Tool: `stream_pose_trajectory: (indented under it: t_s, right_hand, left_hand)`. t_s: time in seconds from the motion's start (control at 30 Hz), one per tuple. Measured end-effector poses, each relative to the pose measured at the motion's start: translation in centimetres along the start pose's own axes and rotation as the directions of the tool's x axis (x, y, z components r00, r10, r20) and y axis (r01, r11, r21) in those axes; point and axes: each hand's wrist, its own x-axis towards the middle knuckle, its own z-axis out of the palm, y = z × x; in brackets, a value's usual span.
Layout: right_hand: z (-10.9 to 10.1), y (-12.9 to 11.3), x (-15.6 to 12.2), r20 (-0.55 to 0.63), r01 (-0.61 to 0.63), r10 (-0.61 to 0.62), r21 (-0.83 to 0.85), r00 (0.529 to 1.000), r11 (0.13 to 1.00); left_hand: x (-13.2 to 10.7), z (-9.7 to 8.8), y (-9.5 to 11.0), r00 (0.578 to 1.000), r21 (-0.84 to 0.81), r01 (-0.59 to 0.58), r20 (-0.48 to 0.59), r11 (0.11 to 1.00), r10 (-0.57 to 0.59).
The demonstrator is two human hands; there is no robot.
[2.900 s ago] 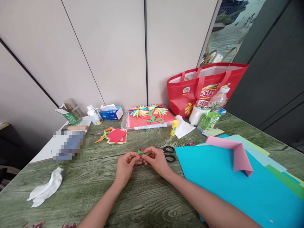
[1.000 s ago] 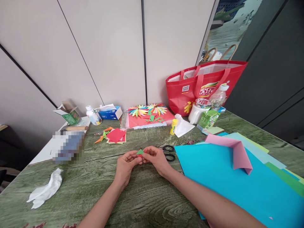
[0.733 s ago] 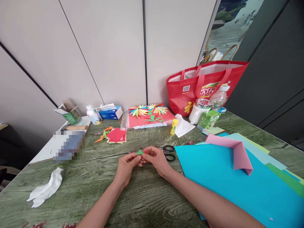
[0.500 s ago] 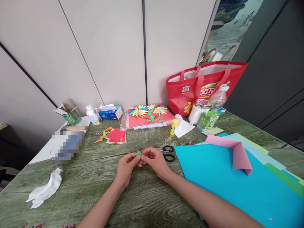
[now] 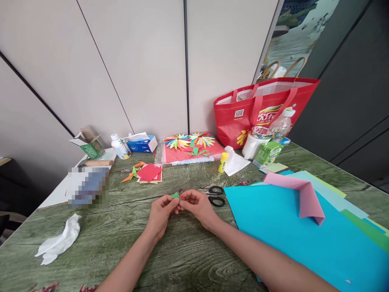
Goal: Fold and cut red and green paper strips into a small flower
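A small green paper piece (image 5: 175, 196) is pinched between the thumb and fingers of my left hand (image 5: 160, 210). My right hand (image 5: 197, 205) is closed on a small red paper piece (image 5: 182, 198), right up against the green one. Whether the two pieces are joined I cannot tell, as fingertips cover most of them. Just beyond my right hand lie scissors (image 5: 216, 195) with black handles, their blades partly hidden behind the fingers. Farther back is a pile of square papers (image 5: 150, 173), red on top, beside orange and green folded paper shapes (image 5: 133, 173).
Blue paper sheets (image 5: 273, 227) with a folded pink strip (image 5: 306, 196) cover the right side. At the back stand a glue stick (image 5: 223, 162), a red bag (image 5: 234, 121), a white mug (image 5: 253, 147) and a tissue box (image 5: 142, 144). A crumpled tissue (image 5: 60, 241) lies left.
The green piece has tilted slightly between my fingers, and both hands stay close together in nearly the same place. The whole view has shifted a little.
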Motion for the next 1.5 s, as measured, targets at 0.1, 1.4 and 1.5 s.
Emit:
stream_pose_trajectory:
  t_s: [0.1,1.4,1.5]
  right_hand:
    - [0.0,-0.1,0.0,-0.012,-0.012,0.012,0.018,1.0,1.0]
    - [-1.4,-2.0,0.6,0.302,0.009,0.036,-0.149,0.953,0.989]
    - [-1.7,-2.4,0.7,0.353,-0.022,0.075,-0.151,0.932,0.988]
  left_hand:
    - [0.0,0.0,0.1,1.0,-0.046,0.005,-0.02,0.999,-0.006]
    - [0.2,-0.8,1.0,0.977,0.036,0.104,0.185,0.994,-0.109]
    - [0.3,-1.1,0.8,0.949,-0.045,0.233,0.228,0.971,-0.218]
